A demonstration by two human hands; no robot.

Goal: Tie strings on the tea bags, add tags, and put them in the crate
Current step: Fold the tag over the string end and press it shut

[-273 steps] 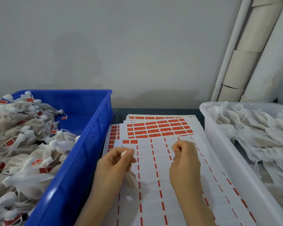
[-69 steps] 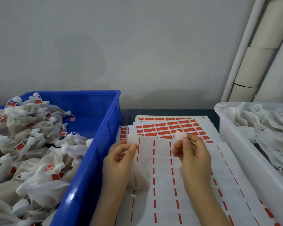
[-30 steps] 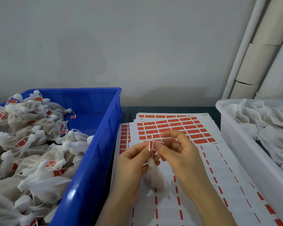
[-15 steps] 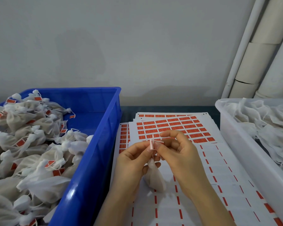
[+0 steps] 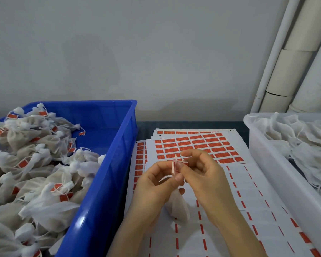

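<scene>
Alongside: blue crate (image 5: 107, 175), white tub (image 5: 278, 173).

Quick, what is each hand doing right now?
Left hand: pinching the red tag, with the tea bag hanging below.
Right hand: pinching the same tag.

- No word, number or brand can be read anywhere.
- Red labels (image 5: 193, 145) on the sheets (image 5: 239, 191): faint print, too small to read.
- Red tags (image 5: 22, 163) on the tea bags (image 5: 35, 141): blurred.
- Held tag (image 5: 174, 166): nothing legible.
</scene>
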